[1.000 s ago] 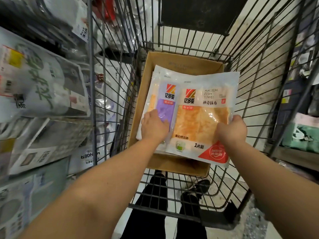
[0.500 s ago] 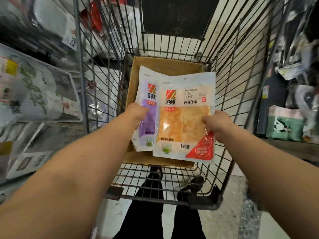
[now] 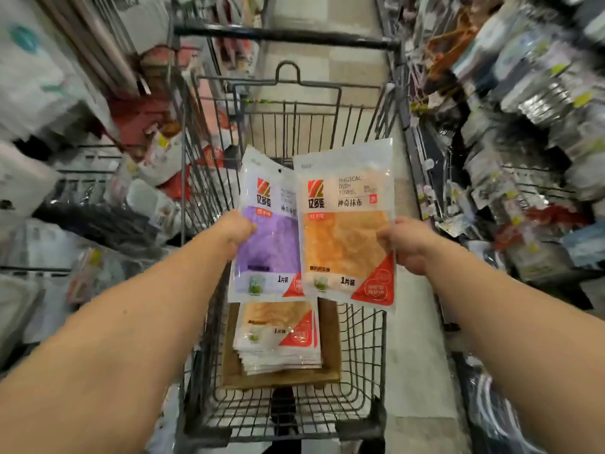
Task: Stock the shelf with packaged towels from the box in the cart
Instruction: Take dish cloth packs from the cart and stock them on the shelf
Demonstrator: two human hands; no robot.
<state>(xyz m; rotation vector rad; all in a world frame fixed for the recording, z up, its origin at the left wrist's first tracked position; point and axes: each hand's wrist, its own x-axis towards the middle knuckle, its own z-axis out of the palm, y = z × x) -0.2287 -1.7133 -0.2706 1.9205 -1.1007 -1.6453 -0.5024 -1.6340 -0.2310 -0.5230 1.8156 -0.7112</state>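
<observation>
My left hand (image 3: 237,232) grips a purple packaged towel (image 3: 268,237) by its left edge. My right hand (image 3: 406,244) grips an orange packaged towel (image 3: 347,231) by its right edge, and that pack overlaps the purple one. Both packs are held upright above the wire cart (image 3: 363,352). Below them, a cardboard box (image 3: 329,342) in the cart holds a stack of several more orange towel packs (image 3: 278,339).
Shelves crowded with packaged goods line the aisle on the left (image 3: 65,191) and on the right (image 3: 523,158). The cart's black handle bar (image 3: 288,36) crosses the top of the view. A tiled floor strip (image 3: 415,371) runs beside the cart on the right.
Both hands have lifted the two packs up out of the box, revealing the stack beneath. The packs have slid apart a little, and my view has tilted up toward the aisle.
</observation>
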